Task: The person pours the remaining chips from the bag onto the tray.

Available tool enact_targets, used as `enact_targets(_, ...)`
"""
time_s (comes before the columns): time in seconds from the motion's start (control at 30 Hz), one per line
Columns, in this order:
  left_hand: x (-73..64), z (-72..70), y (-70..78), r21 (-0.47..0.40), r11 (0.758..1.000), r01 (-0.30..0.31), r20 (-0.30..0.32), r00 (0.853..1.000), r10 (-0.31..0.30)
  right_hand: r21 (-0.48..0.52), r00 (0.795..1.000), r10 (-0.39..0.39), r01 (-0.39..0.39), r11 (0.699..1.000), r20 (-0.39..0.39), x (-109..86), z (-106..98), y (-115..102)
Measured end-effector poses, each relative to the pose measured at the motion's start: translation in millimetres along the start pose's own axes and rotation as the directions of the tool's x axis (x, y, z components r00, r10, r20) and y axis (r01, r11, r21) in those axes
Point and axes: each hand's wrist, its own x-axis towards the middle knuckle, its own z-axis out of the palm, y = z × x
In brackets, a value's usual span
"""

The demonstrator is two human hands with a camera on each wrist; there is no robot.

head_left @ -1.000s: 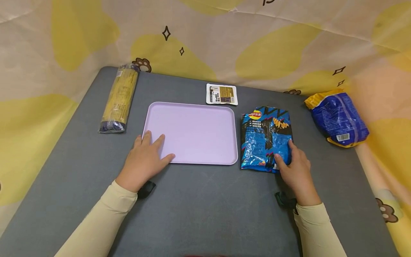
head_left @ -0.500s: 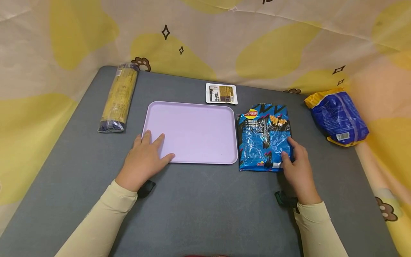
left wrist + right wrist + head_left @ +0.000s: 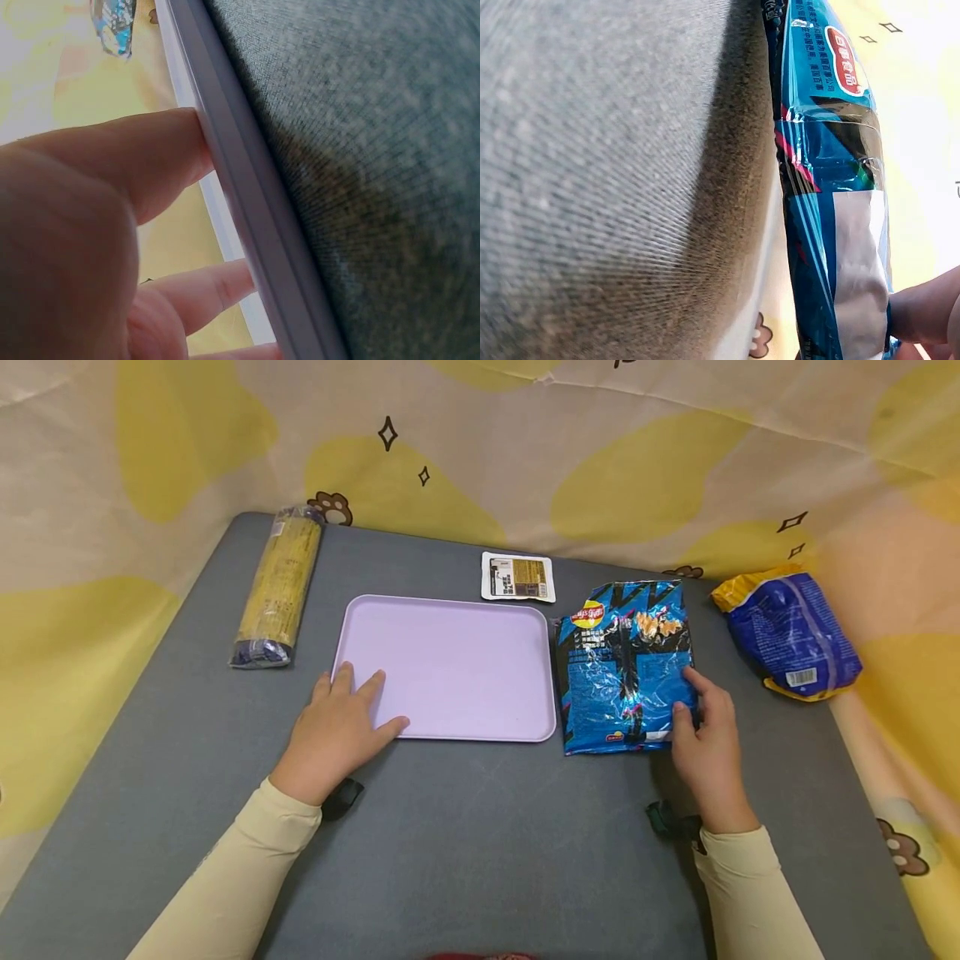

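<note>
Spread fingers of my left hand [image 3: 333, 735] rest on the near left corner of a flat lilac tray [image 3: 450, 668]; in the left wrist view the fingertips touch the tray's edge [image 3: 247, 195]. My right hand [image 3: 711, 739] pinches the right edge of a blue and black chip bag [image 3: 626, 677], thumb on top and the other fingers mostly hidden beneath. The bag is tilted beside the tray's right side. In the right wrist view its bottom end [image 3: 832, 172] stands off the grey surface, with a shadow under it.
A long pack of noodles [image 3: 277, 589] lies left of the tray. Behind the tray is a small flat white-edged packet [image 3: 517, 578]. A blue and yellow bag [image 3: 791, 635] lies at the right edge of the grey table [image 3: 487, 843]. Patterned cloth [image 3: 480, 452] hangs around the back.
The chip bag has been lifted and tilted, its far edge now higher in view. My right hand has shifted slightly right and away from me with it. The left hand stays put.
</note>
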Motion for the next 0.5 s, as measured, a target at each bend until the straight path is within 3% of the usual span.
enact_targets(0.2,0.9,0.8,-0.7,0.004,1.0,0.005,0.009,1.0,-0.005,0.014,0.999,-0.009,0.009,1.0,-0.033,-0.8,-2,-4)
enact_targets(0.5,1.2,1.7,-1.2,-0.015,1.0,0.012,0.0,1.0,-0.012,-0.014,0.989,-0.088,0.087,0.996,-0.121,-4.3,-2,-12)
